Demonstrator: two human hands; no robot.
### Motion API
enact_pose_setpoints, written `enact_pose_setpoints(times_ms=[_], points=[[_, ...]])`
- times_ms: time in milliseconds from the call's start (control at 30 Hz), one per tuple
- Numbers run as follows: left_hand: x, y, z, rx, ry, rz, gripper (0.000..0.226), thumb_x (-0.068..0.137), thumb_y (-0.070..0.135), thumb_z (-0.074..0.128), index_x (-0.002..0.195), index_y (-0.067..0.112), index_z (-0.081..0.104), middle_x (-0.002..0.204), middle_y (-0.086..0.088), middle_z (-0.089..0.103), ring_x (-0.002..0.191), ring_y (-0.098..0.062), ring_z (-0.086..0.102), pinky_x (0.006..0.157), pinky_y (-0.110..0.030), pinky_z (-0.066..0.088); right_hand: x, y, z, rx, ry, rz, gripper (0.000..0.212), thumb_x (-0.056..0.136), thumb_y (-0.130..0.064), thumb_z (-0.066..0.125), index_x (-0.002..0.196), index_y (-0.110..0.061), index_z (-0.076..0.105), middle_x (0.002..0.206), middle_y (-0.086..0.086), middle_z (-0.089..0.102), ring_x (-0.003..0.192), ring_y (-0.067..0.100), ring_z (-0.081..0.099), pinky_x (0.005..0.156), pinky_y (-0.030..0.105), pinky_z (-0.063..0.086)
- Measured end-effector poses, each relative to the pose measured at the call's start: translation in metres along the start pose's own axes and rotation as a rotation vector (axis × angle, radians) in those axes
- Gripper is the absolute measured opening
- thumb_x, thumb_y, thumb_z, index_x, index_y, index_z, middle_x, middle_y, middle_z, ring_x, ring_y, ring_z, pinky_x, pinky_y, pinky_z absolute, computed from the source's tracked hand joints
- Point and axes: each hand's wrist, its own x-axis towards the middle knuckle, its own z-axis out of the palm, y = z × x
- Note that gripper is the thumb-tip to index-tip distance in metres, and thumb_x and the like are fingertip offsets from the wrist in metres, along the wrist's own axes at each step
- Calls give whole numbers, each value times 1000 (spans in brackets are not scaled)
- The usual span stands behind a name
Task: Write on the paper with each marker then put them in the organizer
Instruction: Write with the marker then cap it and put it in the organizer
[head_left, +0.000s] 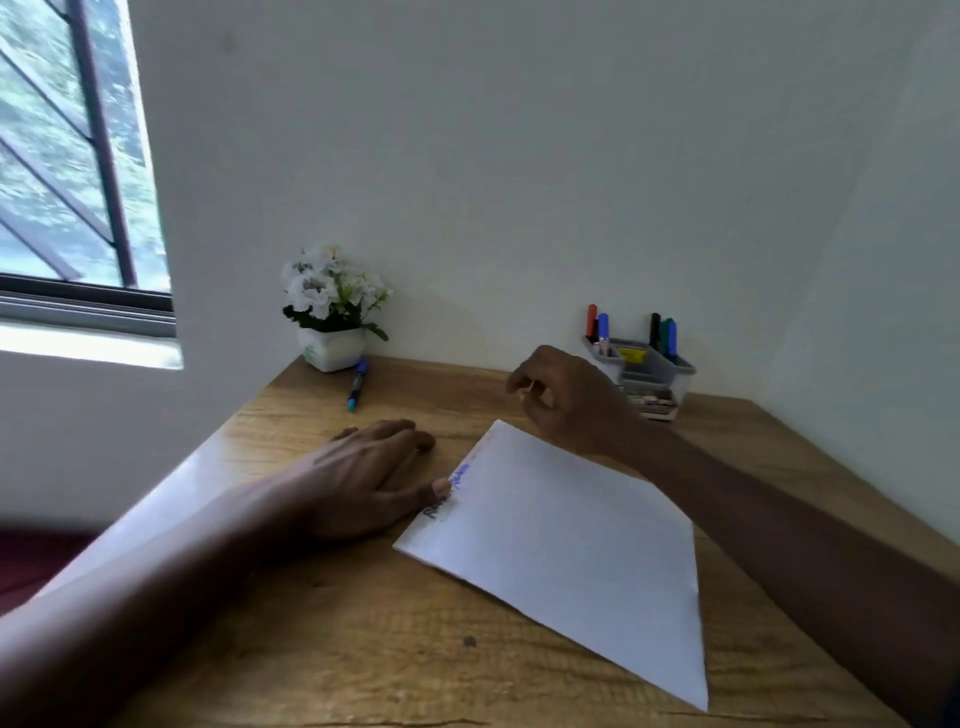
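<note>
Head view: a white paper (561, 545) lies on the wooden tabletop (363, 649), with handwriting along its left edge. The left hand (358, 478) rests flat beside it, fingers straight, thumb touching that edge. The right hand (566, 400) hovers over the paper's far corner, fingers loosely curled, holding nothing. Farther back, a blue-capped marker (358, 384) lies by a flower pot (332, 348). The organizer (649, 374) holds upright markers (662, 332).

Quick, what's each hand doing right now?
Left hand: open, flat on the table, thumb at the paper edge.
Right hand: open, loosely curled, holding nothing.
</note>
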Motion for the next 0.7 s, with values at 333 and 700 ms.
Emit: enact_pose_setpoints(times_ms=[333,700], points=[[5,-8,11,-26,92,-24,78,86,83,40,150,39,36,164,5,30,144,-22,38,117,-43,34,111,-97,74,-510,-349,-373,72,88,-4,66,150,-30,41,141,4,47,106,25,64,67,33,46],[14,-14,11,-53,97,15,77,83,85,41,146,41,37,160,10,33,142,-15,38,118,-43,29,142,-99,93,-725,-296,-563,44,96,-4,53,138,-15,51,132,10,53,119,29,55,66,36,45]])
